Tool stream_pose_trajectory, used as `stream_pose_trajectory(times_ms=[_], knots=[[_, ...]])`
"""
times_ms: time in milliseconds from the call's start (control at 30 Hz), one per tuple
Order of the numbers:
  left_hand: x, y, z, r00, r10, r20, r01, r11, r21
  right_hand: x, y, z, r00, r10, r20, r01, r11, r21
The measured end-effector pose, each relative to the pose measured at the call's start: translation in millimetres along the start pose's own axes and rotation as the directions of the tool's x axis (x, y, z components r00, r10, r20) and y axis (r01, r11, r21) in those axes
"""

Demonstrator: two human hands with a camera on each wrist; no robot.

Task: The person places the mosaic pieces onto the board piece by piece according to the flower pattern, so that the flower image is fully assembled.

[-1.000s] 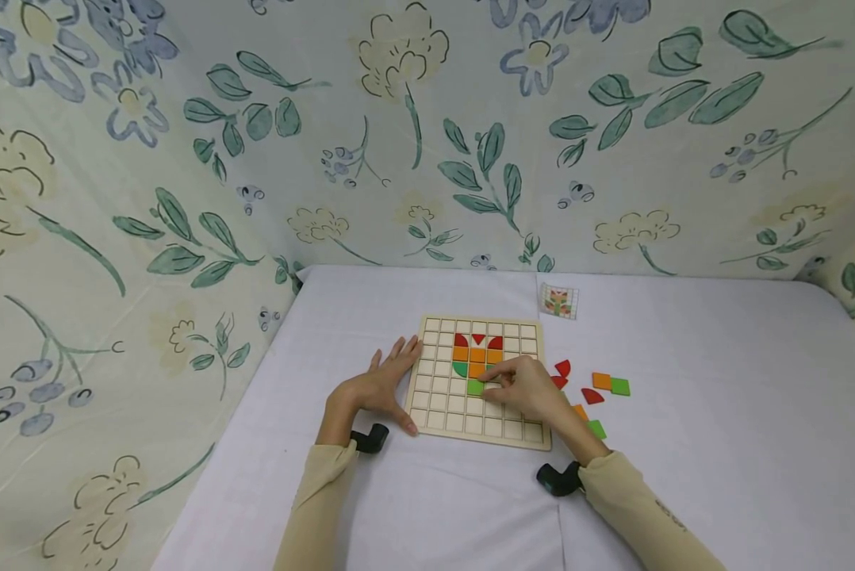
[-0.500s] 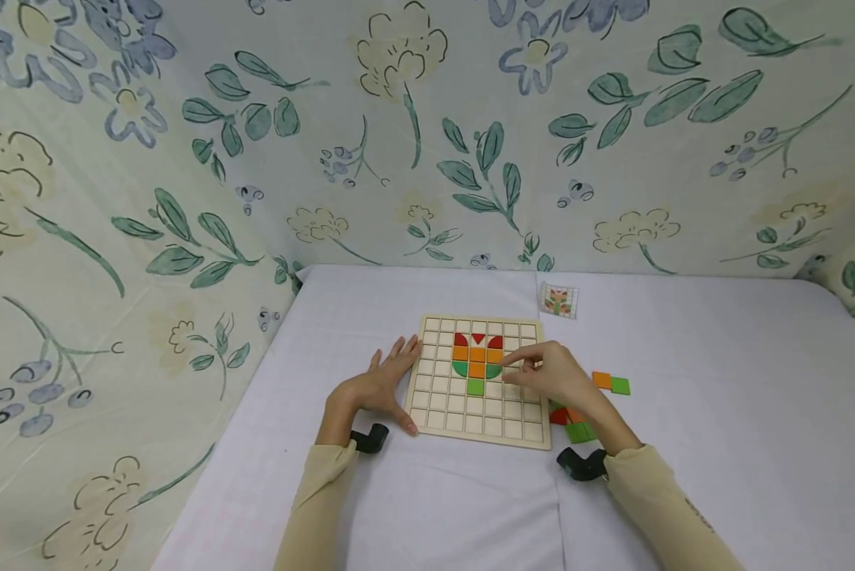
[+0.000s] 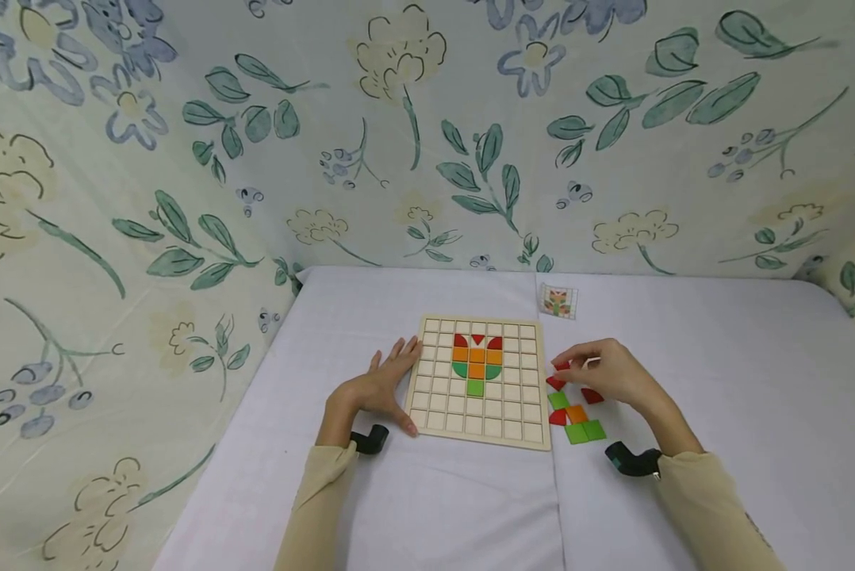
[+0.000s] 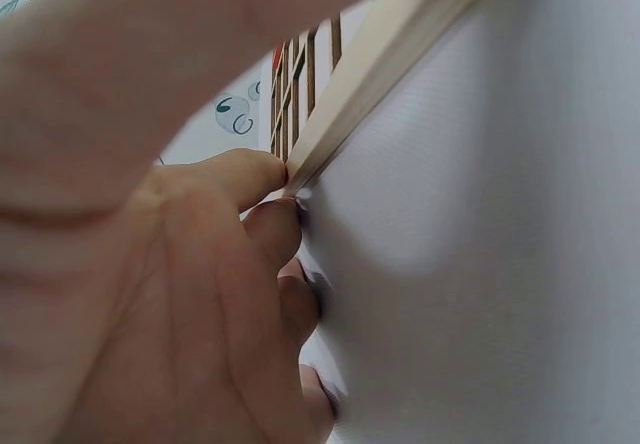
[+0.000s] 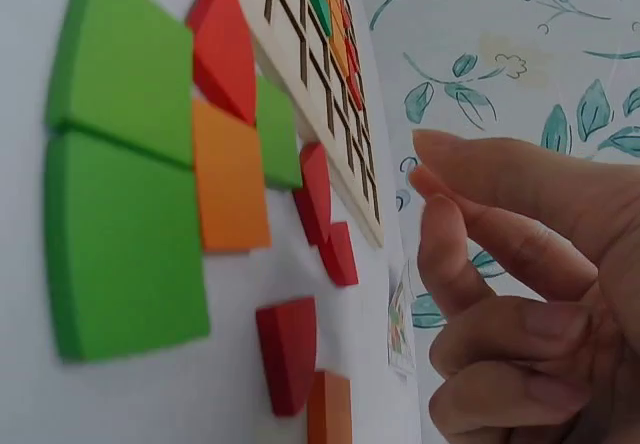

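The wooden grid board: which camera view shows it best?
The head view, because the wooden grid board appears almost whole there. Left wrist shows only an edge section; right wrist shows a slanted part.

wooden grid board (image 3: 517, 396): flat | 10 coloured tiles (image 3: 477, 356): inset | loose tiles (image 3: 576, 433): right of board

I am at a flat, white-clothed tabletop (image 3: 720, 373) in what looks like a screened-off indoor corner: cream sheeting (image 3: 392, 194) printed with green leaves (image 3: 492, 147) and blue-violet flowers (image 3: 536, 54) rises beyond its far edge and along both sides. Home or studio, I cannot tell.
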State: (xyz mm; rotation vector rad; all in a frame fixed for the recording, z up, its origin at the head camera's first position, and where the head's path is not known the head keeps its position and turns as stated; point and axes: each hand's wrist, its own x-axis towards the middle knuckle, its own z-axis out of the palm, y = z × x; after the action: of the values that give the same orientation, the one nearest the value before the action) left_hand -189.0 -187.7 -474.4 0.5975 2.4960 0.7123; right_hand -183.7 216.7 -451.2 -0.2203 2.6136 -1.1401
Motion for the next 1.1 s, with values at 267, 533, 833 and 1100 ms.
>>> stream_pose_trajectory(times_ms=[267,533,833,1100], knots=[[0.5,-1.6,0.7,1.000,0.003,-0.001,-0.003,1.000,0.010,-11.8,28.2,-18.6,0.980,-0.082,0.183,0.078,0.997,0.024],[0.8,-1.4,0.5,1.000,-0.003,-0.006,0.003,1.000,0.011,-15.9,46.9,-29.8,0.930,-0.128,0.345,0.119,0.992,0.049],[1.0,-1.0,-0.1,1.000,0.000,-0.005,0.000,1.000,0.003,-16.0,60.1,-32.1,0.883,-0.156,0.443,0.119,0.987,0.110],[0.5,-1.1,0.0,1.000,-0.001,-0.005,0.001,1.000,0.002,-12.4,58.3,-22.5,0.876,-0.167,0.453,0.143,0.986,0.087]])
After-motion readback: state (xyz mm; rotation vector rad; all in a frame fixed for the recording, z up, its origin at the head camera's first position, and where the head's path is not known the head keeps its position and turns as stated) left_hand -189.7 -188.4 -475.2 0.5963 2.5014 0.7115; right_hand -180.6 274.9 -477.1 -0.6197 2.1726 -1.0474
